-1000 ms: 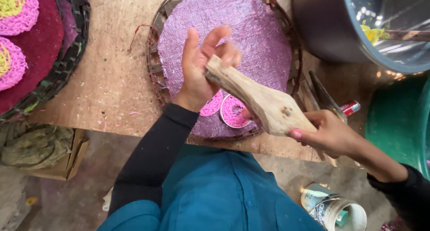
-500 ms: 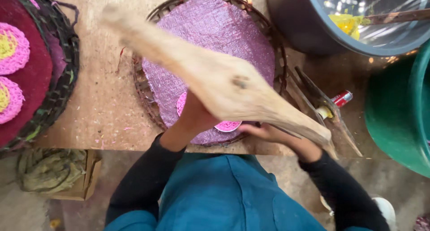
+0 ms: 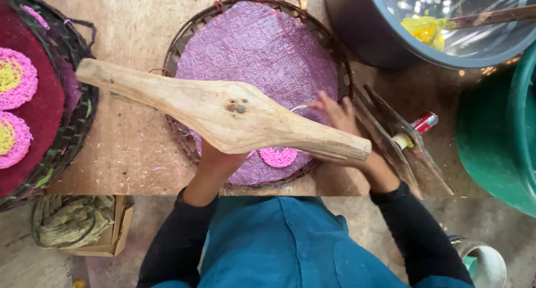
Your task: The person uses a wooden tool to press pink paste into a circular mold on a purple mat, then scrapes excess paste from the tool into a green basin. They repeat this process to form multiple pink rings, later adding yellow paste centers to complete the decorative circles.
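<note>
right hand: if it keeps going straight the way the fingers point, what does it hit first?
The right hand points up and to the picture's left, its fingers already over the purple mat in the round woven tray. Going on, it would probably meet that mat first, then the tray's far rim; its height above the mat is unclear.

Soft, even daylight falls on my work from above, bright enough that colours read clearly. Shadows are faint and short; a soft one lies under the wooden press [image 3: 223, 115] I hold close to the camera. Glare sparkles as white spots inside the metal bowl [image 3: 441, 25] at top right. The picture is sharp in the middle, slightly softer at the corners, and the wide lens bends the edges.
</note>
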